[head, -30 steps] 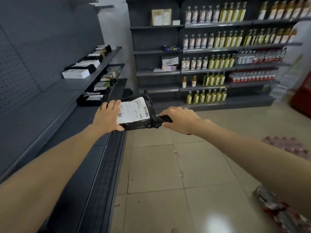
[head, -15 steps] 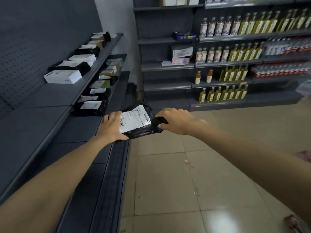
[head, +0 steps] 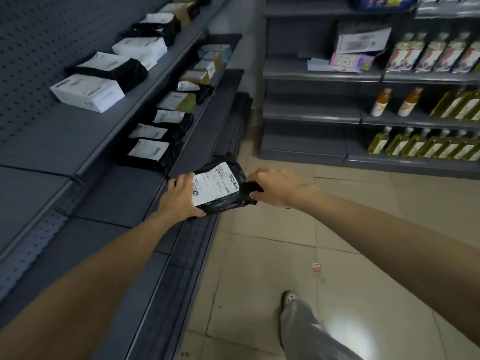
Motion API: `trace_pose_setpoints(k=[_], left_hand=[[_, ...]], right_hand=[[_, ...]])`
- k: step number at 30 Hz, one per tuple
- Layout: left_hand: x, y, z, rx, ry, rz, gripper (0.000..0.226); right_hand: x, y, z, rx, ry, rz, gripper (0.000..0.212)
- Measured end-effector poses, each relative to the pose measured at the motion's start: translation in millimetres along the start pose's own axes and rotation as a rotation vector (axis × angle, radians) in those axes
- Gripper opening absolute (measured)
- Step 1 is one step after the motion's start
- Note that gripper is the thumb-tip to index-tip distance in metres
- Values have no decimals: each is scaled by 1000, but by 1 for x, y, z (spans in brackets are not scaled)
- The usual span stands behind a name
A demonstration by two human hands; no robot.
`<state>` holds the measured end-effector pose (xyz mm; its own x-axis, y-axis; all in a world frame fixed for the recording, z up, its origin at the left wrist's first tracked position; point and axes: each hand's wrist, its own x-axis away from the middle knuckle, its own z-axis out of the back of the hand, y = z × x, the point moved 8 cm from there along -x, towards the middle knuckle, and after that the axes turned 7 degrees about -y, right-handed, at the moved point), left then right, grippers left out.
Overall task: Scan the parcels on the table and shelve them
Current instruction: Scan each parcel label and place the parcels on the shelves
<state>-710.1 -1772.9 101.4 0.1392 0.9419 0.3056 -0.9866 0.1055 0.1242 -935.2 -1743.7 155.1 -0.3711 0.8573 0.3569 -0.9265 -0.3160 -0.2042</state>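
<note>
A black plastic parcel [head: 220, 201] with a white barcode label is held in the air between both hands, just beyond the front edge of the low grey shelf [head: 124, 193] on the left. My left hand [head: 180, 198] grips the parcel's left end, fingers over the label's edge. My right hand [head: 276, 187] grips the bunched right end of the bag. On the same shelf, several black parcels with white labels [head: 148, 149] lie in a row farther back.
The upper left shelf [head: 65, 136] carries a white box [head: 87, 92] and more black and white parcels. Shelving [head: 319, 113] with oil bottles [head: 426, 144] stands ahead on the right. The tiled floor [head: 272, 255] runs between them. My leg and shoe [head: 289, 298] show at the bottom.
I have walked closer to the left shelving and the view has tilted down. The parcel stays held in both hands and now sits nearer the row of shelved parcels.
</note>
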Motion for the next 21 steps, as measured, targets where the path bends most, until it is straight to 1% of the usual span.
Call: trace_pose_setpoints(k=[2,4,7,9,12,17,21], left_hand=[[-22,-7,-4,21,-14,77,123],[-37,-16,-8,67,9,149,123],[-39,-41,-20,156,-21,316,122],[-30,-69,-34,219,-38,451,122],[-14,-120,-52,348,-2,634,122],[23,-188,-78,432,35,862,116],[31,-223,-94,464,31,1021,112]], right_hand=[[-35,9,7,22,-44,60,39],[-73,15,14,40,-89,113,40],[-122,1,11,34,-150,226,44],[-148,-20,-2,29,-218,292,48],[-181,-59,-24,84,-310,428,49],[-226,-133,-38,211,-359,619,43],[-254,-188,-37,352,-402,766,44]])
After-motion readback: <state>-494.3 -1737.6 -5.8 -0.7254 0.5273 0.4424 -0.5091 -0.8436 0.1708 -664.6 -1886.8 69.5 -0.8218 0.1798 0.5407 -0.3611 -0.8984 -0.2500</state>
